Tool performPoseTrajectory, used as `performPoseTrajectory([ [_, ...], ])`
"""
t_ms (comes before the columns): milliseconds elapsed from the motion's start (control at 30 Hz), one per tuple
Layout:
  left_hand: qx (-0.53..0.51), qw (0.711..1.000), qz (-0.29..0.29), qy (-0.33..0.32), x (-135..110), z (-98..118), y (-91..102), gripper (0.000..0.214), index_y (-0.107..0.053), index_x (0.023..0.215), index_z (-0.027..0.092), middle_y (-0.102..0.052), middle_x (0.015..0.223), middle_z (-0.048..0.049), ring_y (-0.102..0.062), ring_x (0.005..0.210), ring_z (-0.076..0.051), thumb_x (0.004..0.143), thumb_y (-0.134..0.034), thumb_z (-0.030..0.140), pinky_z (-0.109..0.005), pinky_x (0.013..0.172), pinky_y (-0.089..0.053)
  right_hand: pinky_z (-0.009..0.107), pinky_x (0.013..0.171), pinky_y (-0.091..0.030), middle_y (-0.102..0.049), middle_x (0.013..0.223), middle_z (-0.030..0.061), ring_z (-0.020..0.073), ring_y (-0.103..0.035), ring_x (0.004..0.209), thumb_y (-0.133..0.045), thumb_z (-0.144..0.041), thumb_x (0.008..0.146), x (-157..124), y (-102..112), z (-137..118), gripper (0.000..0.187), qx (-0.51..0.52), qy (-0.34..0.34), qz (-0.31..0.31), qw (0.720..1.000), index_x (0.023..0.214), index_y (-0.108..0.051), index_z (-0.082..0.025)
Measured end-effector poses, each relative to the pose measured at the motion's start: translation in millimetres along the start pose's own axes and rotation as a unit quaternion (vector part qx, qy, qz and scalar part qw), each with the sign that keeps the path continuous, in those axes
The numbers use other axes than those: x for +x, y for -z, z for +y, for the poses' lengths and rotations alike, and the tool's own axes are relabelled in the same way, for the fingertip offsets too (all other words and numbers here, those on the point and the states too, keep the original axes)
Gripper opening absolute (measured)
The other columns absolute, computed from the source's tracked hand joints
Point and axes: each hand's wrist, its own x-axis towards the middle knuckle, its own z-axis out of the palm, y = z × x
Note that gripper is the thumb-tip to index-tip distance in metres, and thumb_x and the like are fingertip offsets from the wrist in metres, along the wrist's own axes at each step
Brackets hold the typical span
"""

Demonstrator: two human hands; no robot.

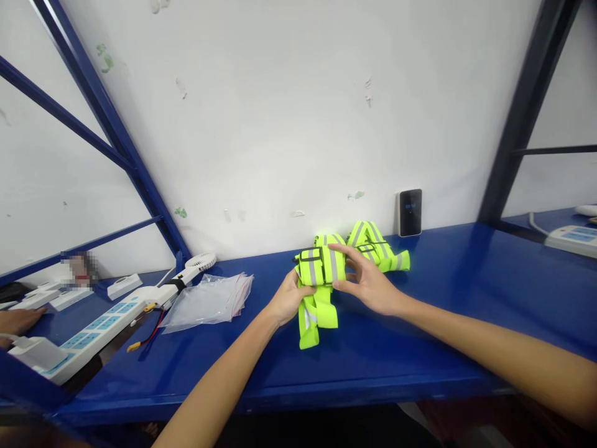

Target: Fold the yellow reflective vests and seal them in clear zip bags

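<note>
Between my two hands is a rolled reflective strap [334,266], neon yellow with grey stripes and a black buckle. My left hand [290,297] grips its left side, the thumb across the front. On the right side, my right hand [366,281] has its fingers and thumb closed around the roll. Loose strap ends hang down from it over the blue table. Just behind and to the right lies a second reflective strap [373,247] of the same kind, folded in a heap; part of it is hidden by my right hand.
Clear plastic bags [209,302] lie left on the blue table [373,354]. Beyond them are a white power strip [100,330], a small white fan [200,261] and a red-black cable [152,333]. A black-screened device [410,213] leans at the wall. Another person's hand [21,320] is far left.
</note>
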Motion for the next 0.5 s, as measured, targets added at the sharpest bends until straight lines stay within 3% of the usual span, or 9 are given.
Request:
performPoseTrajectory([
  [233, 0.036, 0.999, -0.003, -0.019, -1.6, 4.4, -1.8, 0.040, -0.064, 0.097, 0.014, -0.071, 0.093, -0.0056, -0.066, 0.081, -0.020, 0.061, -0.081, 0.018, -0.030, 0.076, -0.050, 0.043, 0.101, -0.048, -0.044, 0.144, 0.0062, 0.0274, -0.045, 0.130, -0.073, -0.028, 0.077, -2.4, -5.1, -1.4, 0.064, 0.054, 0.021, 0.016, 0.998, 0.135, -0.047, -0.032],
  [500, 0.055, 0.997, 0.017, -0.043, 3.6, -8.4, 1.1, 0.047, -0.062, 0.104, 0.016, -0.070, 0.103, -0.0068, -0.066, 0.089, -0.021, 0.061, -0.081, 0.017, -0.033, 0.082, -0.050, 0.045, 0.102, -0.047, -0.046, 0.141, 0.0061, 0.0282, -0.044, 0.131, -0.070, -0.028, 0.079, -1.4, -4.8, 2.3, 0.059, 0.014, 0.023, 0.035, 0.999, 0.133, -0.050, -0.032],
])
